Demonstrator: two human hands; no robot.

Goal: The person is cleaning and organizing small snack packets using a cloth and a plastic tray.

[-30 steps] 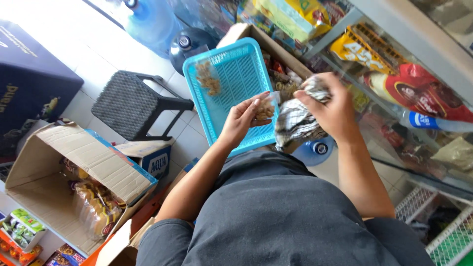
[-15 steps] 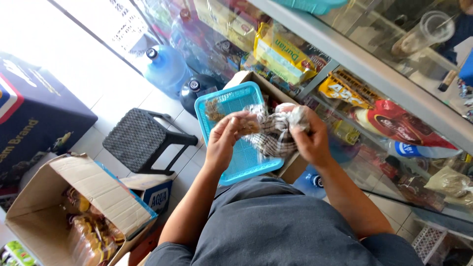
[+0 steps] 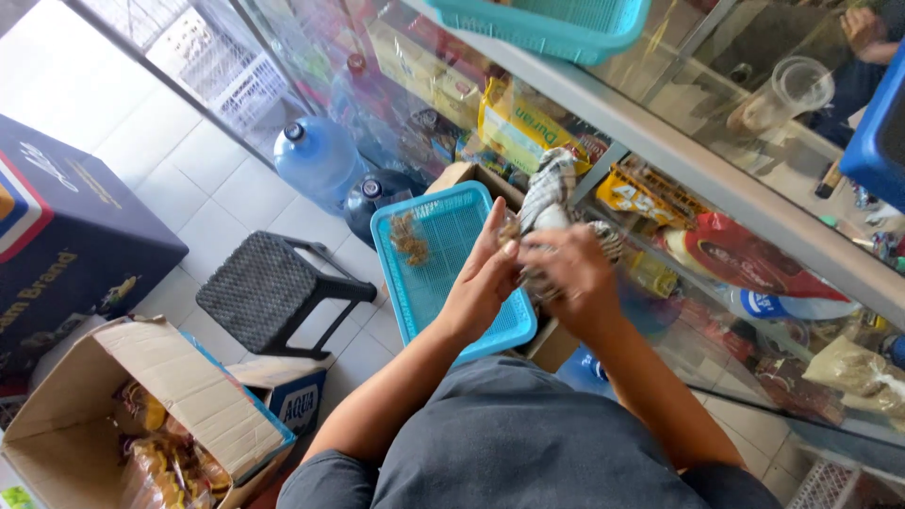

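While both hands meet above the turquoise tray point(image 3: 443, 311), left hand point(image 3: 483, 283) and right hand point(image 3: 573, 273) clutch a checked cloth point(image 3: 550, 196) — together.

The checked cloth point(image 3: 550, 193) gripped by the right hand point(image 3: 568, 275) looks woven, soft and matt; the left hand point(image 3: 479, 283) presses a thin, clear, glossy plastic packet point(image 3: 510, 230); at 9 o'clock of the hands the turquoise tray point(image 3: 440, 247) is perforated plastic with a smooth rim; further toward 9 the dark stool point(image 3: 267, 289) is matt moulded plastic with a lattice top; at 7 the box point(image 3: 151, 396) is dull brown cardboard; the floor tiles point(image 3: 189, 179) are pale and slightly glossy; at 11 the blue water jug point(image 3: 316, 160) is shiny translucent plastic; at 2 the cabinet front point(image 3: 754, 273) is reflective glass.
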